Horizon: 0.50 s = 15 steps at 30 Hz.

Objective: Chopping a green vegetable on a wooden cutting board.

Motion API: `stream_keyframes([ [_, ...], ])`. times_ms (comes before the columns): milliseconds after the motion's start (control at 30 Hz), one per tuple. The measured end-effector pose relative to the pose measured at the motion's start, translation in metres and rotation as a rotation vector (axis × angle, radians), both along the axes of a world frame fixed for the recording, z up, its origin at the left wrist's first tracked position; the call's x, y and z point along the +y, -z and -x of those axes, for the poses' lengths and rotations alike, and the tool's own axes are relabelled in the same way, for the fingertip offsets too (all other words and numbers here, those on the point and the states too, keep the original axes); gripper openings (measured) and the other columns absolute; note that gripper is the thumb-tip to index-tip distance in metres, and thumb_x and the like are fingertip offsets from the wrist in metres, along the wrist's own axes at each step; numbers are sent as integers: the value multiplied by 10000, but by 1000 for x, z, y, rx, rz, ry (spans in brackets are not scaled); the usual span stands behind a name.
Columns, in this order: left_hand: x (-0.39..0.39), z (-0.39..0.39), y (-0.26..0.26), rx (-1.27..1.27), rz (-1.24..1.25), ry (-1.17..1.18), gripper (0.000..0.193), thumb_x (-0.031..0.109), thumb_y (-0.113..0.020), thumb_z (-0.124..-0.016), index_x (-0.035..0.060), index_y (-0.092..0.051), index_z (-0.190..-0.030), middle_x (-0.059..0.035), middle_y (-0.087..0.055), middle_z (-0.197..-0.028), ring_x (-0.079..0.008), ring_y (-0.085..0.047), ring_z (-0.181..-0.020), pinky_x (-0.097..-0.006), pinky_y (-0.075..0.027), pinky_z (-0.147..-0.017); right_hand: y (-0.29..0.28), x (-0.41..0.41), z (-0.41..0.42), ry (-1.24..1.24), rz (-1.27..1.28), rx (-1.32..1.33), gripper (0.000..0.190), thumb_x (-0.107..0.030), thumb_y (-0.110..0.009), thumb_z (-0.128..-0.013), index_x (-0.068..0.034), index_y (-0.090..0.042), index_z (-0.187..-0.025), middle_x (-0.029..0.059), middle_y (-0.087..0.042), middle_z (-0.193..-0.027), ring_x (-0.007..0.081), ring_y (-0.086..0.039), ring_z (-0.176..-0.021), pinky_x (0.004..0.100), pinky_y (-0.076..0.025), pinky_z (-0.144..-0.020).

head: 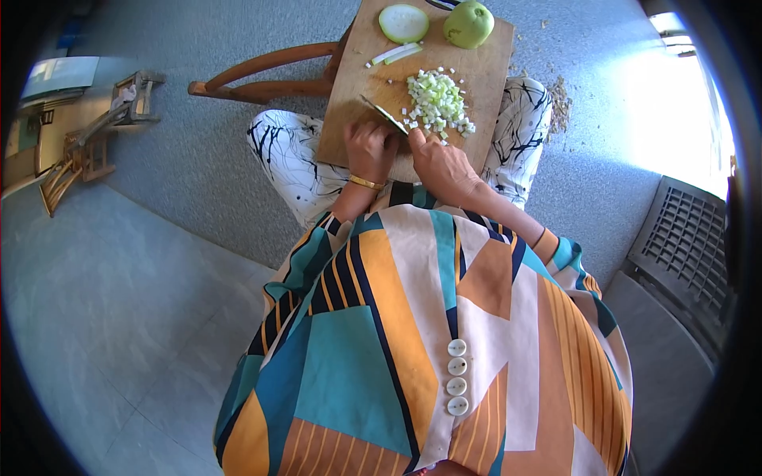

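Note:
My right hand (443, 156) grips a knife (384, 114), its blade slanting up and left over a wooden cutting board (351, 134). Close against the blade's left side is my left hand (370, 149), fingers curled down on the board; whatever lies under them is hidden. Right of the blade sits a heap of small pale green and white vegetable cubes (437, 98), with a few scattered around it. Farther up the board lie thin cut strips (396, 53), a round white slice with a green rim (403, 24), and a pale green gourd-like vegetable (469, 25).
The board rests between my knees on a wooden seat with curved legs (268, 92). Brown scraps (559, 107) lie on the speckled floor to the right. A dark grille (684, 232) stands at the right, and wooden chairs (89, 149) are at the far left.

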State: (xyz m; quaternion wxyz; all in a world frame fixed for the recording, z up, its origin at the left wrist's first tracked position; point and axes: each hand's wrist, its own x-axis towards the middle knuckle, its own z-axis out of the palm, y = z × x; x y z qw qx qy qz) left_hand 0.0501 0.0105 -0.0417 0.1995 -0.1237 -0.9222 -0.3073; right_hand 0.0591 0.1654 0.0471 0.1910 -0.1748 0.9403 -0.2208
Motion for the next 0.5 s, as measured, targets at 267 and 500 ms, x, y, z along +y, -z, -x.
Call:
stream_keyframes([
  [267, -16, 13, -11, -4, -77, -55, 54, 90, -664, -726, 97, -667, -779, -52, -632, -723, -232, -590, -692, -370, -411, -765, -13, 28, 5, 190, 141, -92, 184, -101, -471, -853, -2, -369, -969, 271, -581, -790, 464, -576, -749, 535, -441, -655],
  [500, -40, 88, -24, -62, -132, -36, 71, 107, -642, -762, 99, -665, -829, -68, -607, -746, -232, -593, -647, -356, -475, -621, -18, 35, 5, 4, 88, -203, 186, -138, -445, -871, -16, -418, -1009, 270, -605, -752, 461, -593, -731, 529, -454, -673],
])
